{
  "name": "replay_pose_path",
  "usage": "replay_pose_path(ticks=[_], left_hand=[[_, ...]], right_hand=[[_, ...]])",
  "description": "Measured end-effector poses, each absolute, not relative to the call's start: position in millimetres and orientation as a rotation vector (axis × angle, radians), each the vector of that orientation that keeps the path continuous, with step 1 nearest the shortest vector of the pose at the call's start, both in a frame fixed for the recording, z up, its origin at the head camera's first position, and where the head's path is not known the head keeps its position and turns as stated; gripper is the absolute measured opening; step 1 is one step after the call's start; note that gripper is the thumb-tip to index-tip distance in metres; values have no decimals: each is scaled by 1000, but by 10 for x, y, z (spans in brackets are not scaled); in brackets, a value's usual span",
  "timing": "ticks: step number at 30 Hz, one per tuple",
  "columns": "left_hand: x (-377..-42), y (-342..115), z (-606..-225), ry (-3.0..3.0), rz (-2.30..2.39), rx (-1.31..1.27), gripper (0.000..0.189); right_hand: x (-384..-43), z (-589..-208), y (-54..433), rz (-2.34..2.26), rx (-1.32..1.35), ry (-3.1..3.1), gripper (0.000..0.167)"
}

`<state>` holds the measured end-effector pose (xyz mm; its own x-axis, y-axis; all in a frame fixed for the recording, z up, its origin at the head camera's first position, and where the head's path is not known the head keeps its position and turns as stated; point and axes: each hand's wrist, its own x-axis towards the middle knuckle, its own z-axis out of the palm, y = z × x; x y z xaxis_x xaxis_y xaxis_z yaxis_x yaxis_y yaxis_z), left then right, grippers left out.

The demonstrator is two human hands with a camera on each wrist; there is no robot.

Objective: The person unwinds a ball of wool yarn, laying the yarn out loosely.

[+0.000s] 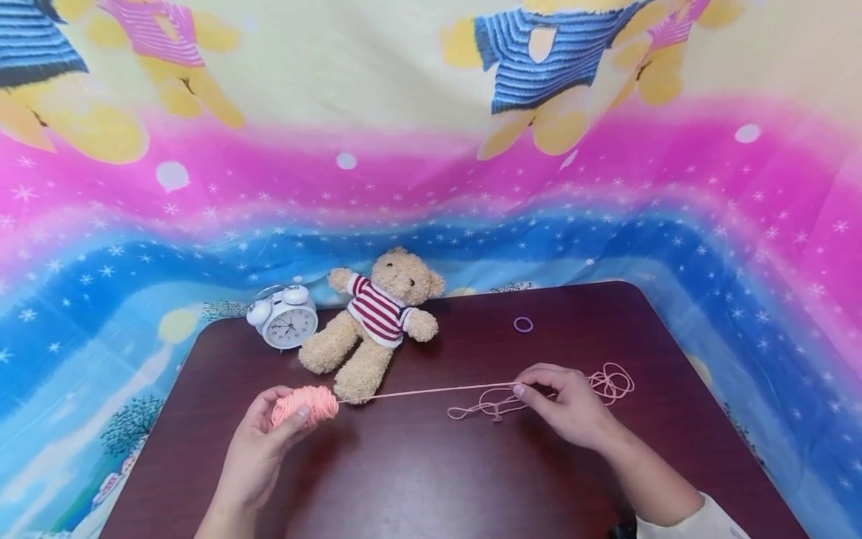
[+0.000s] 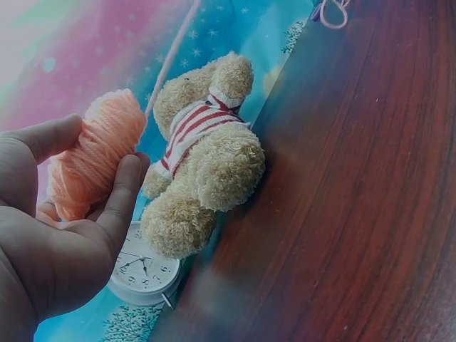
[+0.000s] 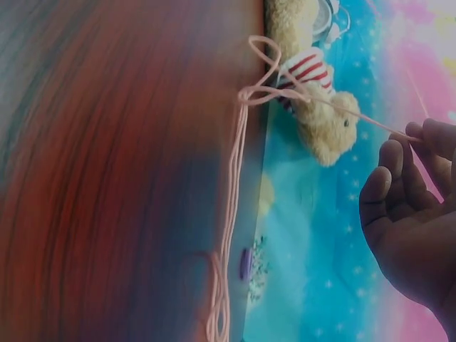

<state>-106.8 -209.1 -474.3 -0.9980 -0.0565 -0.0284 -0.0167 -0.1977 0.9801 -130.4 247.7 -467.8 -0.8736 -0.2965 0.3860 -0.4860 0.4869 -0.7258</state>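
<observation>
In front of the tan plush bear (image 1: 374,311) in a red-and-white striped shirt (image 1: 378,317), the left hand (image 1: 261,442) grips a peach wound yarn bundle (image 1: 306,405), while the right hand (image 1: 571,408), right of the bear, pinches the bundle's taut strand (image 1: 431,391).

Loose yarn (image 3: 230,192) cut off by right wrist view's bottom edge, apparently blurred there.

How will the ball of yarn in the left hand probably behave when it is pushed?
The ball of yarn is probably soft and light, being wound from thin yarn. Its oblong shape suggests it may roll unevenly. It could unwind if tugged, since a taut strand runs from it to the right hand.
</observation>
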Motion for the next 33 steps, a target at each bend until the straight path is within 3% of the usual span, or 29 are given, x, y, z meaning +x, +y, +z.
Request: replay_pose_path(ticks=[15,33], left_hand=[[-1126,-2187,-4697,-1995,-2368,40,31],[-1139,-2187,-4669,-1979,-2396,68,33]], right_hand=[[-1317,-4582,2759,1300,580,-2533,14],[-1342,-4513,3470,1130,245,-2648,12]])
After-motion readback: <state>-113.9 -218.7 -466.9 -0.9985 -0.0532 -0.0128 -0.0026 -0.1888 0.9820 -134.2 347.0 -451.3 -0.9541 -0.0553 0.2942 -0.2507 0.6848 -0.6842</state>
